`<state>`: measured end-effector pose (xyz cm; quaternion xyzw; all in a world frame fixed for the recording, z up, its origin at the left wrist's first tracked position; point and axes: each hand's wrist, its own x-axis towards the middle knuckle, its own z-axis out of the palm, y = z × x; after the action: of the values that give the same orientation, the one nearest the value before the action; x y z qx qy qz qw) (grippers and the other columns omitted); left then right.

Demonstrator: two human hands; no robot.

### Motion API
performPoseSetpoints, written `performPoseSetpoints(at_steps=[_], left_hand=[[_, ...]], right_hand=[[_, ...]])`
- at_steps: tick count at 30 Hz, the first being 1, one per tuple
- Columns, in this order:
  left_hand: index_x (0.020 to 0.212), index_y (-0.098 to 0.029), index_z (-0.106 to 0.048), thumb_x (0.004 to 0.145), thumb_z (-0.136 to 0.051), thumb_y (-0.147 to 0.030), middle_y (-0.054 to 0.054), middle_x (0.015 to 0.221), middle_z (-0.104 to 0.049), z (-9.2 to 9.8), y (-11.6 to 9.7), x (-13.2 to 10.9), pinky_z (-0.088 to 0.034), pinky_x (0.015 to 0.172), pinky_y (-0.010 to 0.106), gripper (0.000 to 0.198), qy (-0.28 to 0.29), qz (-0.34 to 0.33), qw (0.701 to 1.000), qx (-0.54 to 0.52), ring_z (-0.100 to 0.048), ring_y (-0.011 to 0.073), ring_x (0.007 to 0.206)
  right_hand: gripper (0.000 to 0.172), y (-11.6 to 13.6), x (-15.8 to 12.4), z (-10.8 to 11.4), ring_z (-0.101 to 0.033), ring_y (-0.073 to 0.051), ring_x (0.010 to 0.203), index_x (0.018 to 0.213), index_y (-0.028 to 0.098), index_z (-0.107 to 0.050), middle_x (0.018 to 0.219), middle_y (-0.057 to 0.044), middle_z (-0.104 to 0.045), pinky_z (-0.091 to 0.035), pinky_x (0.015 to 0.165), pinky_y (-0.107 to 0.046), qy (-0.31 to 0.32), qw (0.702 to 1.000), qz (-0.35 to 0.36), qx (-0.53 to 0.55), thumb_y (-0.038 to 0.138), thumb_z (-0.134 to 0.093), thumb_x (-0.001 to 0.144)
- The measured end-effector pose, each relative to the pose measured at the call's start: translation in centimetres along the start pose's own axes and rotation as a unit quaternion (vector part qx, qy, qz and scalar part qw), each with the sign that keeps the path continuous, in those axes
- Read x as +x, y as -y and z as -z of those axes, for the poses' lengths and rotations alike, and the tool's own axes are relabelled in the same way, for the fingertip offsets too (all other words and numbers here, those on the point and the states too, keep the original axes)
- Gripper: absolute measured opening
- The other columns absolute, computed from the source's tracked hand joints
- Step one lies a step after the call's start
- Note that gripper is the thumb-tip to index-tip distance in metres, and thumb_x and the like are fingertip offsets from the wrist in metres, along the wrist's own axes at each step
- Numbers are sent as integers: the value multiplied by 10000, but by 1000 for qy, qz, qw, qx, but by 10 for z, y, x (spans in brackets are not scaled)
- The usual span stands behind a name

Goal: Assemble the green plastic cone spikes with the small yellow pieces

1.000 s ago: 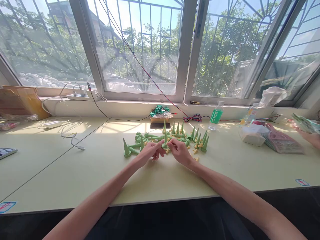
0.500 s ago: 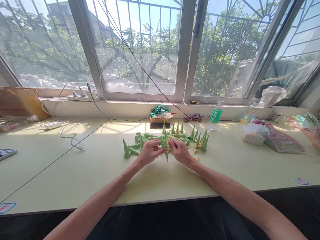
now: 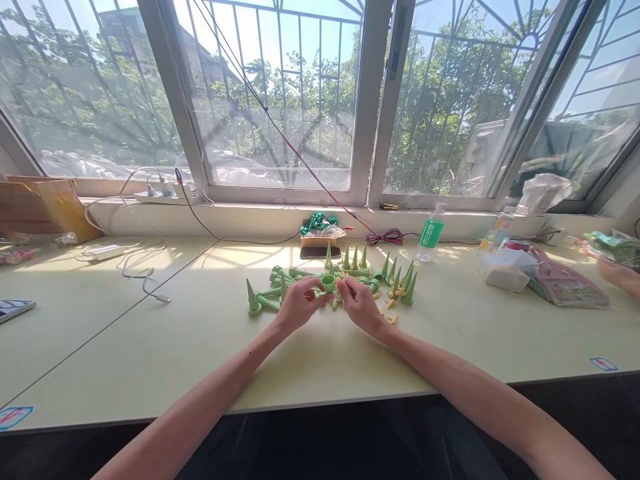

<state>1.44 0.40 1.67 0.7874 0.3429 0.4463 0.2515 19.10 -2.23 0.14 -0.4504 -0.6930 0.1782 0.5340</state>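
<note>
A green plastic watering spike [image 3: 328,284] is gripped by my left hand [image 3: 301,301], fingers and thumb around its cup-shaped end. The cup's round opening tilts toward me. Close against the cup's right side, my right hand [image 3: 360,305] is pinched closed; what its fingertips hold, if anything, is hidden. Around and behind both hands lie more green spikes, some upright like the green cone [image 3: 253,300] on the left and the cone [image 3: 409,291] on the right. Small yellow plastic pieces [image 3: 393,320] are scattered by my right hand.
Behind the pile sit a black phone [image 3: 320,253] and a small box [image 3: 323,239] with green strapping. To the right stand a water bottle [image 3: 431,233], a tissue pack [image 3: 506,270] and a pink bag [image 3: 570,283]. Another person's hand [image 3: 620,275] shows at the right edge.
The spike in my left hand has tipped, so its cup opening now faces me and its point no longer shows below. The other person's hand at the right has shifted slightly.
</note>
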Motion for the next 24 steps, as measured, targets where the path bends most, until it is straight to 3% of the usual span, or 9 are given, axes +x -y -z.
performPoseSetpoints(at_steps=[5, 11, 14, 24], left_hand=[[877, -161, -637, 754, -733, -507, 17, 789, -623, 2, -2, 1, -384, 402, 199, 380, 1, 68, 996, -60, -479, 62, 440], [615, -96, -646, 859, -438, -719, 51, 513, -571, 3, -7, 4, -310, 350, 213, 700, 75, 187, 961, -187, -464, 92, 351], [602, -75, -673, 860, -389, -748, 97, 526, -606, 5, -9, 3, -322, 369, 217, 775, 130, 231, 937, -226, -488, 107, 379], [789, -62, -713, 888, -454, -669, 115, 731, -664, 9, -13, 0, -291, 397, 213, 667, 194, 231, 909, -287, -471, 83, 434]], right_hand=[[378, 0, 0, 0, -352, -102, 488, 724, 211, -418, 561, 48, -380, -283, 482, -237, -21, 999, -5, 38, 491, -398, 977], [350, 0, 0, 0, -337, -91, 505, 755, 199, -470, 600, 48, -374, -285, 487, -223, -14, 999, 18, 42, 470, -430, 973], [360, 0, -1, -1, -310, -88, 512, 731, 195, -469, 602, 47, -373, -274, 483, -221, 9, 999, 30, 39, 463, -442, 969], [354, -3, 0, 2, -337, -93, 504, 711, 201, -444, 571, 53, -354, -278, 476, -222, 36, 998, 11, 50, 450, -448, 963]])
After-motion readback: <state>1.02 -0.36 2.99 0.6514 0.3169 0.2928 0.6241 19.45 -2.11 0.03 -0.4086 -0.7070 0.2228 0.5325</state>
